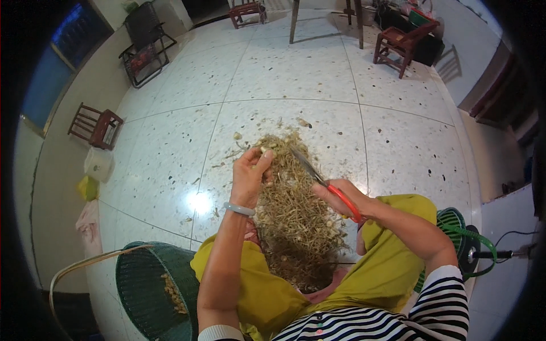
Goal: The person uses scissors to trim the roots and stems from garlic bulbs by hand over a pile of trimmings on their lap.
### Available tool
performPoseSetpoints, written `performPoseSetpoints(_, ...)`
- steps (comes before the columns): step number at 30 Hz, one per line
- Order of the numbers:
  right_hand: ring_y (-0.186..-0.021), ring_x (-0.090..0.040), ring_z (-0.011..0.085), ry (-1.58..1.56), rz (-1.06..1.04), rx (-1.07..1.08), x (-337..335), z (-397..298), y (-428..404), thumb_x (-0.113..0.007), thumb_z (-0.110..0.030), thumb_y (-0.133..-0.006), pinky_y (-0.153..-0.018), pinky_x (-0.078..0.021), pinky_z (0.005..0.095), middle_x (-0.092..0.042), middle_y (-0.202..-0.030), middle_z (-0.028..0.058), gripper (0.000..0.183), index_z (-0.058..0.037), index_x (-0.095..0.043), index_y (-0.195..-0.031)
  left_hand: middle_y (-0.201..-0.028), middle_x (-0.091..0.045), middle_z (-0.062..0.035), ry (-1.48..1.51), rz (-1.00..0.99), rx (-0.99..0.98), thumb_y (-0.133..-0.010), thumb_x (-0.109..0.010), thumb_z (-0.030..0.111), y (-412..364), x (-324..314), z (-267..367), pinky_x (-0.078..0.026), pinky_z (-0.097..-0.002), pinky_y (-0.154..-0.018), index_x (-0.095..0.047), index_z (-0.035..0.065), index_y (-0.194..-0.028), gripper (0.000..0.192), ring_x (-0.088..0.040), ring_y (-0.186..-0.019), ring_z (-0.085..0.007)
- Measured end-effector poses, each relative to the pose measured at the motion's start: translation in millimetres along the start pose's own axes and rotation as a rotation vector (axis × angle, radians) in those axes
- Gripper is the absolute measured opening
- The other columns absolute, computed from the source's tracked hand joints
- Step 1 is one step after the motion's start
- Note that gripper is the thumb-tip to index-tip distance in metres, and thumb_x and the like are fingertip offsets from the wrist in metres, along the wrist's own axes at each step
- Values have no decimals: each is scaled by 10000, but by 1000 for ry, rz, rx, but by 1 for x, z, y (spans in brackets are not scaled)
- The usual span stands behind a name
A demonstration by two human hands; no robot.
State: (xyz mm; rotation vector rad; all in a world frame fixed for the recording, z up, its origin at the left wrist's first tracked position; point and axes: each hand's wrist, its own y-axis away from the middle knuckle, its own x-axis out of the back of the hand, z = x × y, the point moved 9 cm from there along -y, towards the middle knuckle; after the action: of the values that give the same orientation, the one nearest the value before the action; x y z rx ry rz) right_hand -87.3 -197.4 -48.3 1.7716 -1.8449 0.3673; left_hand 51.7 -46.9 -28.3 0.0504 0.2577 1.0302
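Pinched between the thumb and fingers of my left hand [248, 174] is a small pale bulb [265, 150], its exact kind hard to tell. A grey-white bangle circles that wrist. My right hand [343, 194] grips red-handled scissors [313, 171], whose blades point up and left towards the bulb, apart from it. Beneath both hands, a long heap of dry stems and roots [294, 213] spreads over the floor between my legs. Some pale bulbs show in the heap, and one loose bulb [237, 135] lies just beyond it.
Left of me, a dark green basket [140, 273] tilts open with several small brownish pieces [172, 294] inside. A green basket [451, 219] stands by my right knee. Small wooden chairs [100, 128], a folding chair [145, 42] and table legs [294, 21] stand around the tiled floor.
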Motion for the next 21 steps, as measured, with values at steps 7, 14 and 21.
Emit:
performPoseSetpoints(7, -478, -458, 184, -67, -55, 26, -13, -10, 6, -454, -540, -905, -481, -385, 364, -467, -515, 80, 576, -13, -511, -679, -858, -634, -83, 40, -22, -34, -836, -653, 68, 2, -8, 6, -485, -247, -604, -528, -26, -1052, 267, -600, -706, -138)
performPoseSetpoints(14, -440, -483, 254, 91, -33, 19, -1, -20, 5, -497, -527, -890, -460, -383, 397, -489, -498, 144, 553, 2, -456, -734, -771, -631, -86, 95, -128, 75, -831, -658, 46, 9, -23, -6, -518, -251, -623, -582, -19, -898, 120, -624, -692, -159)
performPoseSetpoints(21, -424, -486, 280, 110, -22, 64, -6, -18, 4, -510, -517, -886, -451, -385, 418, -492, -486, 157, 555, 13, -453, -729, -713, -618, -72, 64, -134, 73, -821, -671, 45, 12, -25, -4, -517, -251, -599, -590, -18, -881, 118, -616, -637, -150)
